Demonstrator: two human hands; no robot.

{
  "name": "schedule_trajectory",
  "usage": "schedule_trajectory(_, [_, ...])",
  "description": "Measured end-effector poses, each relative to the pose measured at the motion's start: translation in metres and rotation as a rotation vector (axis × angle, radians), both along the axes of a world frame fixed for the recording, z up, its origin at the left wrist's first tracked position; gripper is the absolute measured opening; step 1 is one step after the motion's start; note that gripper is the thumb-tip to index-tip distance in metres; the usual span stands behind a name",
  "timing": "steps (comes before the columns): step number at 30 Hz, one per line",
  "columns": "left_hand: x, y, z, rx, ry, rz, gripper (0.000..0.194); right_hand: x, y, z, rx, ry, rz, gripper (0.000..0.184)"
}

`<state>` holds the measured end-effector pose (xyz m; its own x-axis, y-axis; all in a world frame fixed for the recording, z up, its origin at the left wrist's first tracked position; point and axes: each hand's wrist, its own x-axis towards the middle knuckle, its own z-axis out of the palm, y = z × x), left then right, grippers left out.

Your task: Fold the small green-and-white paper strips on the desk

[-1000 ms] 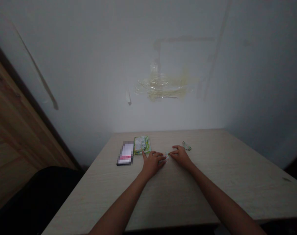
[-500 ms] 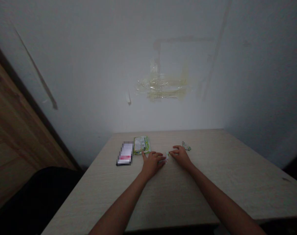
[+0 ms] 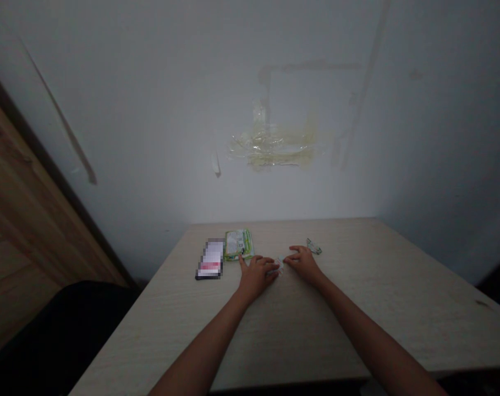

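Both of my hands rest on a pale wooden table (image 3: 357, 308) near its far side. My left hand (image 3: 256, 274) and my right hand (image 3: 302, 263) pinch a small pale piece (image 3: 278, 264) between their fingertips; it is too small to name. A green packet (image 3: 238, 243) lies just beyond my left hand, with the index finger pointing at its near edge. A small crumpled green-and-white scrap (image 3: 314, 246) lies just beyond my right hand.
A dark flat phone-like object (image 3: 211, 260) lies left of the green packet. A white wall with tape residue (image 3: 272, 146) rises behind the table. A wooden panel (image 3: 22, 220) stands at the left, and a dark rounded shape (image 3: 55, 330) sits below it.
Almost nothing has moved. Both hands stay in place around the small piece, with only slight shifts of the fingers.
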<state>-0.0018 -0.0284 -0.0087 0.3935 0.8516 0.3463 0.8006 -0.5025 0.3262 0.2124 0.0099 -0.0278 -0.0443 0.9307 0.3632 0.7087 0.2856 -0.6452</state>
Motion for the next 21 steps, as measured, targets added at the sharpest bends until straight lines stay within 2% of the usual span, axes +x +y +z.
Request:
schedule_trajectory(7, [-0.0007, -0.0006, 0.0002, 0.0, 0.002, -0.009, 0.024, 0.0005, -0.0022, 0.0042, -0.047, 0.017, 0.04, 0.014])
schedule_trajectory(12, [-0.001, 0.0002, -0.0016, 0.018, 0.003, -0.005, 0.024, 0.0012, -0.0044, 0.0074, -0.071, 0.029, 0.074, 0.02])
schedule_trajectory(21, [-0.0011, 0.0, -0.0013, 0.021, 0.003, -0.009, 0.026, 0.0031, -0.0023, 0.0012, -0.038, 0.056, 0.101, 0.015])
